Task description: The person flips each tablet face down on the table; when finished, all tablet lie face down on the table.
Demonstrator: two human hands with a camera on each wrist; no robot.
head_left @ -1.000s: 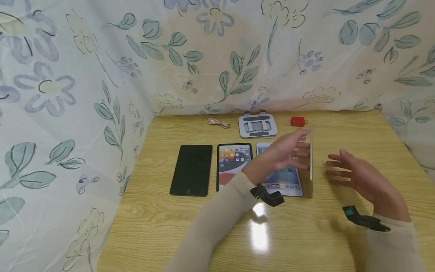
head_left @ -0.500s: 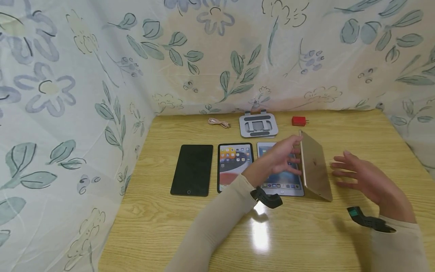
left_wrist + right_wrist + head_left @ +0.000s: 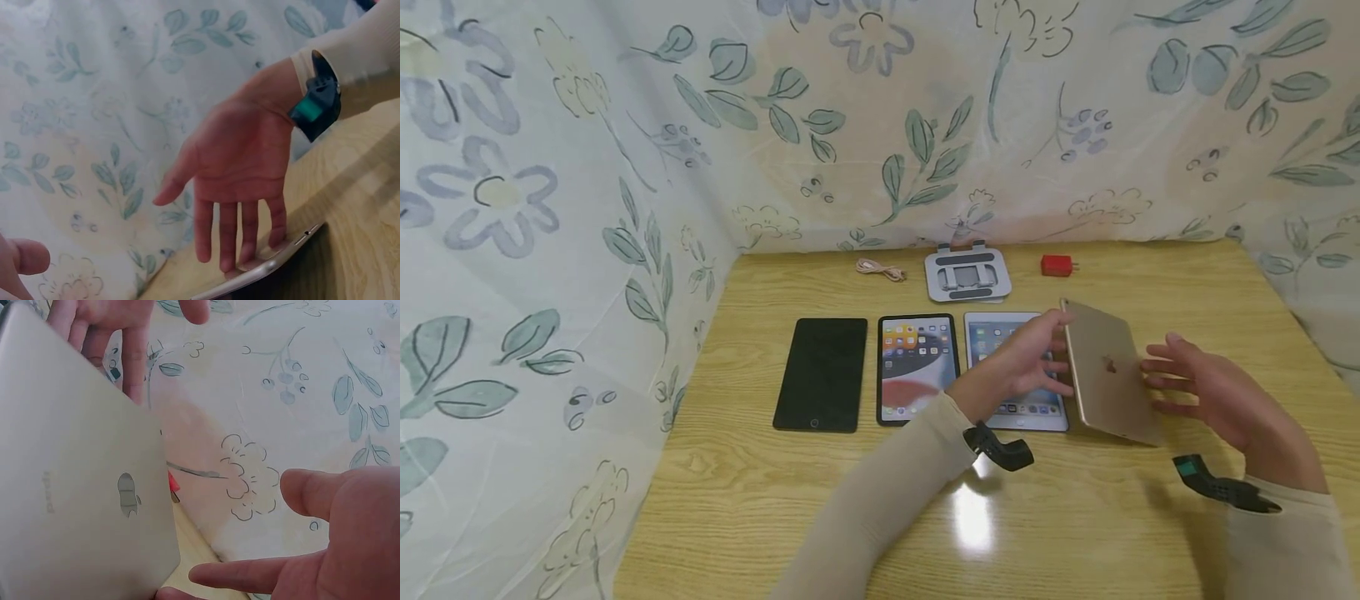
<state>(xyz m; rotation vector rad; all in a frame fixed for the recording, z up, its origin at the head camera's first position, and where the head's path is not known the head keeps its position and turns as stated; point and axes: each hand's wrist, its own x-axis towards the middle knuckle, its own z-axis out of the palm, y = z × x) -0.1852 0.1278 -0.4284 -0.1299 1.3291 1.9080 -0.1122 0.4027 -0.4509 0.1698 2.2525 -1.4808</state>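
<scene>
A gold tablet (image 3: 1111,367) stands tilted on the table, its back with an apple logo turned up toward the right. My left hand (image 3: 1024,354) is at its raised left edge; the left wrist view shows straight fingers (image 3: 228,237) reaching down to the tablet's rim (image 3: 269,267). On the other side, my right hand (image 3: 1213,396) has its fingers extended toward the tablet's low right edge. In the right wrist view one fingertip (image 3: 172,594) appears at that edge; contact is unclear. A white tablet with a lit screen (image 3: 977,333) lies partly behind my left hand.
A black tablet (image 3: 822,375) and a lit dark-framed tablet (image 3: 917,358) lie in the row at left. Behind them are a coiled cable (image 3: 880,269), a grey folding stand (image 3: 967,260) and a red charger (image 3: 1057,266). A floral curtain (image 3: 865,125) borders the wooden table (image 3: 737,500).
The gold tablet has gone from edge-on upright to leaning, its bottom edge shifting right and its back coming into view. My right hand has moved slightly right.
</scene>
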